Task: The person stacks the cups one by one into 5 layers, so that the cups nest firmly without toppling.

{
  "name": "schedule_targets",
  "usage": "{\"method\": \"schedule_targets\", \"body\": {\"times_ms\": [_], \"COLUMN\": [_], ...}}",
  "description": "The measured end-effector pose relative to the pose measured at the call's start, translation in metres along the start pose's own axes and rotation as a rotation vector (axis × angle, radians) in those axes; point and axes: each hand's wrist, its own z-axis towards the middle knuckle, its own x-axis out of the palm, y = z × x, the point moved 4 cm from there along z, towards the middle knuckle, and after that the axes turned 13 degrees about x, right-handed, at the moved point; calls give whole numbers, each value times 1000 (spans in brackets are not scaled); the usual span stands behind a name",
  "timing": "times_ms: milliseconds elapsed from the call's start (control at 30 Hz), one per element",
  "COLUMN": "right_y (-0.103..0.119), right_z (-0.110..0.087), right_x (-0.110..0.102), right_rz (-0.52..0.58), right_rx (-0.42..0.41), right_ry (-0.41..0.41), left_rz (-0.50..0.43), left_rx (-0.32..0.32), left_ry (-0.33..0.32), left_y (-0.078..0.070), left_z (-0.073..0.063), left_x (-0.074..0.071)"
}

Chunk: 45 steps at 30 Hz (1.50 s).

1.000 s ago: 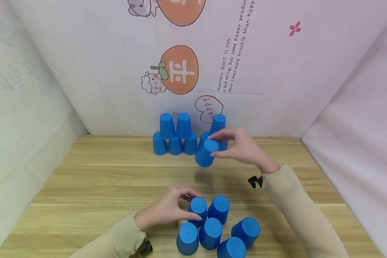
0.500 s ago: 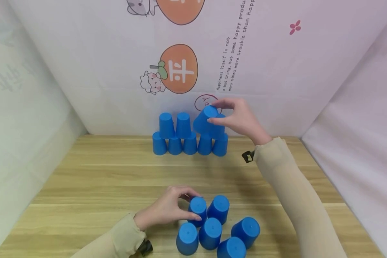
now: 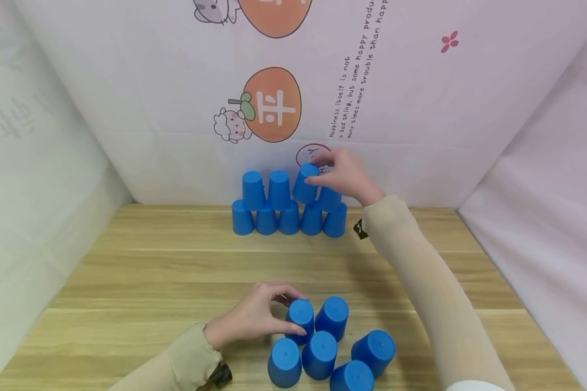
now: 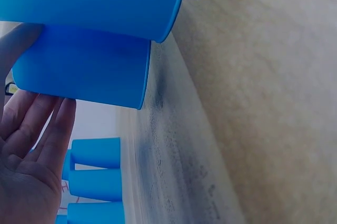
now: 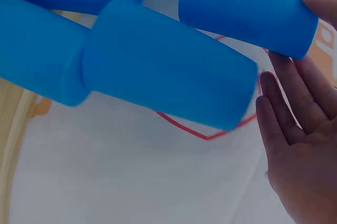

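Observation:
My right hand (image 3: 344, 174) pinches an upside-down blue cup (image 3: 305, 185) near its base, slightly tilted, over the bottom row at the back. In the right wrist view that cup (image 5: 247, 13) lies between thumb and fingertips, beside a second-row cup (image 5: 171, 66). Two more second-row cups, one of them the left cup (image 3: 253, 191), stand to its left. Several cups form the bottom row, such as the middle cup (image 3: 288, 218). Nearer the front, my left hand (image 3: 254, 315) grips an upside-down blue cup (image 3: 300, 315) on the table, thumb and fingers on opposite sides.
Around the left hand several upside-down blue cups stand loosely grouped, among them a front cup (image 3: 285, 361) and a right-hand cup (image 3: 373, 352). A printed white backdrop (image 3: 396, 108) rises just behind the stacked rows on the wooden table (image 3: 176, 260).
The right hand has carried its cup up and back from in front of the rows, then slightly left, and the cup is now more upright. The left hand stays where it was.

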Motion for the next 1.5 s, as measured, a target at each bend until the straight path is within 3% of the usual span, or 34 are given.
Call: {"method": "schedule_targets", "body": {"times_ms": [333, 900, 1200, 1500], "right_y": [-8, -13, -15, -5], "right_z": [8, 9, 0, -32], "right_x": [17, 19, 2, -22], "right_rz": [6, -23, 20, 18], "right_rx": [9, 29, 5, -28], "right_ry": [41, 41, 47, -5], "left_rz": [-4, -22, -23, -31], "left_rx": [2, 8, 15, 6], "left_ry": [0, 12, 8, 10], "left_y": [0, 1, 0, 0], "left_z": [1, 1, 2, 1], "left_x": [0, 2, 1, 0]}}
